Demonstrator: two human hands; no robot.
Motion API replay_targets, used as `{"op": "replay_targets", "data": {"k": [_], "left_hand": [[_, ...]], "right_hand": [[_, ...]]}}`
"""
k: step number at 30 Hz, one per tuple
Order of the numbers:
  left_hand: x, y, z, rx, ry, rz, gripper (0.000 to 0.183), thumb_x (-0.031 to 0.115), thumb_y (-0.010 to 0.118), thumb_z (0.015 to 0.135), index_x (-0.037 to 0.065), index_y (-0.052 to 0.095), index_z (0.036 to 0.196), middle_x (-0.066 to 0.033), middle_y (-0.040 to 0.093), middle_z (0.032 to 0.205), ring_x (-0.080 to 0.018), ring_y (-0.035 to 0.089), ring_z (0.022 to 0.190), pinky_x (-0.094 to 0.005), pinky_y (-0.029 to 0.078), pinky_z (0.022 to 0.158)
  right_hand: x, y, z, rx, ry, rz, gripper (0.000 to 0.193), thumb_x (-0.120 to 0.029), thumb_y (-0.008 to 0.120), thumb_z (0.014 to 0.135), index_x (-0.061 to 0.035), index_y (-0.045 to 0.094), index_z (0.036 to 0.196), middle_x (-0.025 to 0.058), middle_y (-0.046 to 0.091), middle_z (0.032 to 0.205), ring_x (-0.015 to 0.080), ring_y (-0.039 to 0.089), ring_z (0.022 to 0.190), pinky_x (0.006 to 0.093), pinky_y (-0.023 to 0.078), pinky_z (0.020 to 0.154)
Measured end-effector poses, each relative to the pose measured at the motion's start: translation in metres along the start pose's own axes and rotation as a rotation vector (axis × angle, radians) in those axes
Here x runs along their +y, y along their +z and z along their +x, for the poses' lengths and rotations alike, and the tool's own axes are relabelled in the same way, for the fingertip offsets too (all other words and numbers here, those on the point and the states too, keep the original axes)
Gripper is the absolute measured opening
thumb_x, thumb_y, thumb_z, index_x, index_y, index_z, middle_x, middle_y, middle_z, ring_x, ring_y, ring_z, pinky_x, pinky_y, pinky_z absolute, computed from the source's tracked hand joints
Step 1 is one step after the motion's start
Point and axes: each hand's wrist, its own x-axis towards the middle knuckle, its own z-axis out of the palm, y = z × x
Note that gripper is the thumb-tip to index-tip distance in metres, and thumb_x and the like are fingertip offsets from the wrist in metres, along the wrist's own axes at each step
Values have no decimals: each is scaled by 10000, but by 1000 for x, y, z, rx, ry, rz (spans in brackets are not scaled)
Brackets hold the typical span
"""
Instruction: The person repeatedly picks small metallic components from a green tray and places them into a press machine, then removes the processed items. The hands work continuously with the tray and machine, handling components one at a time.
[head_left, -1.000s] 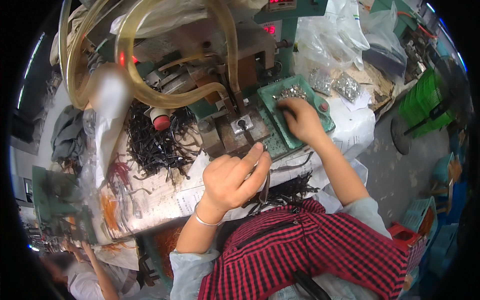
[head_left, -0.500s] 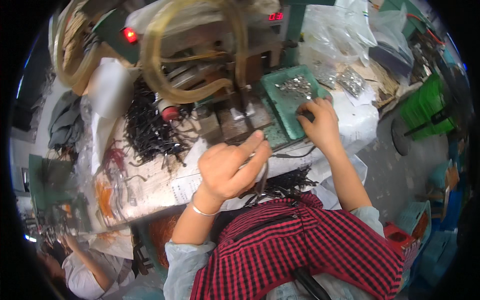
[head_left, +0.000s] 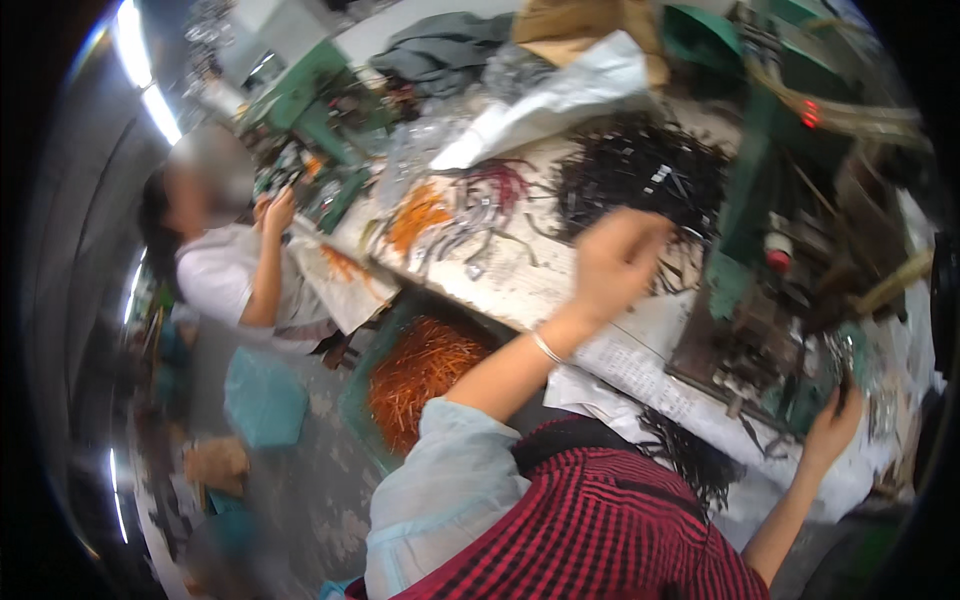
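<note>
My left hand (head_left: 615, 262) is over the near edge of a heap of black strips (head_left: 640, 170) on the worktable. Its fingers are curled in and slightly blurred; whatever they hold, if anything, is hidden. A silvery bangle (head_left: 547, 348) circles that wrist. Far to the right, my right hand (head_left: 835, 425) is beside a green tray (head_left: 800, 405), at the foot of a green bench machine (head_left: 745, 230). Its fingers are pinched together near something dark that I cannot make out. Small shiny pieces lie around the tray.
Orange strips (head_left: 417, 215) and dark red strips (head_left: 497, 185) lie left of the heap. Below the table edge stands a bin of orange strips (head_left: 425, 375). A co-worker (head_left: 225, 270) sits at the left by another machine. More black strips (head_left: 690, 455) hang near my lap.
The view has swung left. My left hand has gone from in front of the machine, where it held a dark strip, to the black heap. My right hand stays by the green tray.
</note>
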Motion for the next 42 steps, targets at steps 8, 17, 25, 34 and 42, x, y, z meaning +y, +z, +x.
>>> {"op": "replay_targets", "data": {"k": [8,17,25,34,42], "left_hand": [[-83,28,-25,-83,-117,153,94,79,750,922,3,757,977,-70,742,901,-151,702,775,-268,540,677],[-129,94,27,-921,729,785,143,162,624,832,153,764,864,-51,611,1006,-248,580,1025,-384,452,862],[-110,67,3,-175,30,184,95,15,672,898,-32,667,980,-140,697,994,-303,677,849,-365,558,736],[93,41,33,-161,243,-678,103,-27,610,989,-93,654,1055,-214,715,1039,-216,709,784,-289,604,660],[97,63,-7,-414,771,-70,233,18,768,774,47,760,1005,-143,779,1052,-196,737,815,-292,493,603]], "right_hand": [[-52,-4,3,30,40,-43,165,-26,695,883,-65,771,1024,135,718,977,342,663,981,435,489,964],[-58,-37,-31,105,423,355,154,-41,684,956,8,754,1084,90,746,1016,162,675,936,278,508,879],[-151,-38,50,126,-54,638,153,28,755,836,-4,747,986,90,739,986,189,689,940,306,518,867],[-189,-21,51,81,253,1104,446,3,766,856,23,595,1268,93,719,1130,140,687,998,286,503,959],[-184,-62,47,-137,133,967,592,-14,699,873,-3,532,1441,142,684,1267,206,652,1158,352,499,1033]]}}
